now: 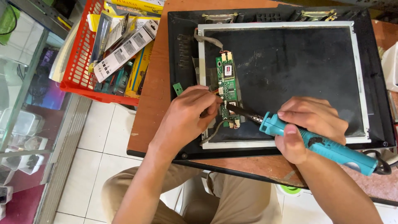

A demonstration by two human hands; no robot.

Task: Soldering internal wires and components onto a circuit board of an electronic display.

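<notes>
Just 1 view here, a head cam looking steeply down from above the person's own lap, so there's no second angle to overlap with. It faces forward and down over the wooden table (151, 95), close enough that the opened monitor panel (290, 62) fills most of the upper frame. Both forearms come in from the bottom edge. The left side catches a red basket (78, 62) and the tiled floor (97, 141) below.

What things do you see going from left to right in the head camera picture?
Red basket → left hand → green circuit board → right hand holding a teal soldering iron.
</notes>
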